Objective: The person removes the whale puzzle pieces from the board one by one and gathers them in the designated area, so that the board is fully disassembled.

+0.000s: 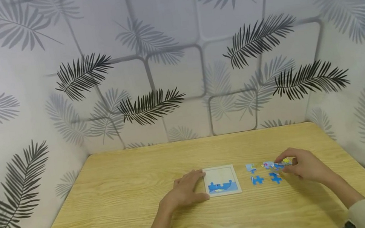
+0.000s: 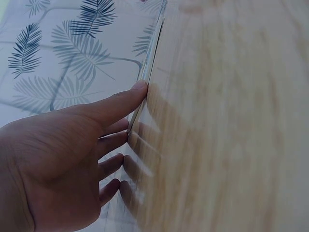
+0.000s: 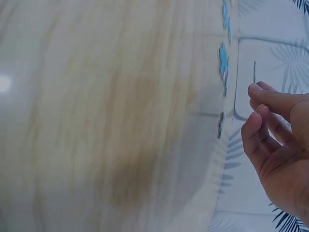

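A small jigsaw tray with a white rim [image 1: 240,186] lies flat on the table; joined blue pieces [image 1: 220,187] fill its lower part, and its upper part is bare. My left hand [image 1: 186,189] rests at the tray's left edge, thumb and fingertips touching it, fingers fairly straight. To the right, my right hand [image 1: 306,166] pinches a blue puzzle piece [image 1: 279,166] between thumb and fingers. The right wrist view shows that puzzle piece [image 3: 254,72] edge-on, raised off the table. Its printed side is hard to make out.
Several loose pieces lie between the tray and my right hand, among them a blue piece [image 1: 257,180], a pale-topped piece [image 1: 250,168] and another blue piece [image 1: 275,178]. The wooden table [image 1: 126,181] meets a leaf-patterned wall covering [image 1: 177,72] at the back and sides.
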The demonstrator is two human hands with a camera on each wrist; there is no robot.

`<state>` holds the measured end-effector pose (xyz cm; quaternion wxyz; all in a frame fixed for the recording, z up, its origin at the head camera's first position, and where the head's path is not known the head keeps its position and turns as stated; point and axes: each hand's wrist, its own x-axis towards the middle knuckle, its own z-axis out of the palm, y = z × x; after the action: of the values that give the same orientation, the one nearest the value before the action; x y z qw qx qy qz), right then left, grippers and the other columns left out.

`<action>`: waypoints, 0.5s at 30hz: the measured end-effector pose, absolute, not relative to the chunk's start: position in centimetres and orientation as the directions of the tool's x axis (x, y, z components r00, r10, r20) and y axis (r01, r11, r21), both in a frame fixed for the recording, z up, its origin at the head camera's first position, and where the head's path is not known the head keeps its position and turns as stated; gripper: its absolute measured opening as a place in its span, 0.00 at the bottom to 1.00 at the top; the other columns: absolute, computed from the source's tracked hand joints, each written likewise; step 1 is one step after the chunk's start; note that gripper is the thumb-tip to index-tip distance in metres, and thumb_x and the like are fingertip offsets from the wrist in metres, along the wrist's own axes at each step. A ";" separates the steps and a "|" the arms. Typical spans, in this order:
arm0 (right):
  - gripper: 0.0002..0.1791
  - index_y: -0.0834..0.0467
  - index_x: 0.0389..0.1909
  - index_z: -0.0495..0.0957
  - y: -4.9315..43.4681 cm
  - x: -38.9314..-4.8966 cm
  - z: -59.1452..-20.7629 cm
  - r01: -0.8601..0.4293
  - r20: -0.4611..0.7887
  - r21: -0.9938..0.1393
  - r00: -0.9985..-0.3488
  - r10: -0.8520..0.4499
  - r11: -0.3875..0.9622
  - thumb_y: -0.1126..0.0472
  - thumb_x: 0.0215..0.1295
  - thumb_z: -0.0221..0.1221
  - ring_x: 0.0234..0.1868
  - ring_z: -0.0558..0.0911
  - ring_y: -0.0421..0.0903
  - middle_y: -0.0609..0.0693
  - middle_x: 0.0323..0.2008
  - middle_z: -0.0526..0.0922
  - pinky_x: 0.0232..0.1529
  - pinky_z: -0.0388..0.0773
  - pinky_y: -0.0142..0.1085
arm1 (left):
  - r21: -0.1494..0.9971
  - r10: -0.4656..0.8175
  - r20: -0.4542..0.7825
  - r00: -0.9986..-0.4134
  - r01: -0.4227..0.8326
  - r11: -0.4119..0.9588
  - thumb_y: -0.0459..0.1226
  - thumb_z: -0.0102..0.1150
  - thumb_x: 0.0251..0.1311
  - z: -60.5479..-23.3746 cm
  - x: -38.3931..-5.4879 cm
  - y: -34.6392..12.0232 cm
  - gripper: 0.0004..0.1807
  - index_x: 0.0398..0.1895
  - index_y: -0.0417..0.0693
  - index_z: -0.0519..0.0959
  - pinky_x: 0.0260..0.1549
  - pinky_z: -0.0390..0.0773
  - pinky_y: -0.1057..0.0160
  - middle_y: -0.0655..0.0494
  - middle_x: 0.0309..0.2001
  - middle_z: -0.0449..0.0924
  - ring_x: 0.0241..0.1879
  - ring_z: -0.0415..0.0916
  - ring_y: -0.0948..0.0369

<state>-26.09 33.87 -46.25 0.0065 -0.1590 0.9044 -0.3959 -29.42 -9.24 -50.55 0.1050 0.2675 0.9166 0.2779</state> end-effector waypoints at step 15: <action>0.13 0.59 0.49 0.86 38.0 -24.9 -47.9 -0.302 0.135 -0.658 -0.948 -0.287 0.689 0.69 0.64 0.68 0.12 0.66 0.34 0.55 0.40 0.83 0.13 0.68 0.31 | 0.575 0.565 -0.059 -0.823 0.434 0.693 0.52 0.68 0.65 -48.4 -27.9 -9.4 0.43 0.79 0.49 0.63 0.72 0.48 0.29 0.51 0.82 0.57 0.81 0.49 0.44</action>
<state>-24.85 38.05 -47.86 -0.0108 -0.1603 0.9190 -0.3601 -27.95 -9.38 -48.45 0.1163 0.2737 0.9127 0.2802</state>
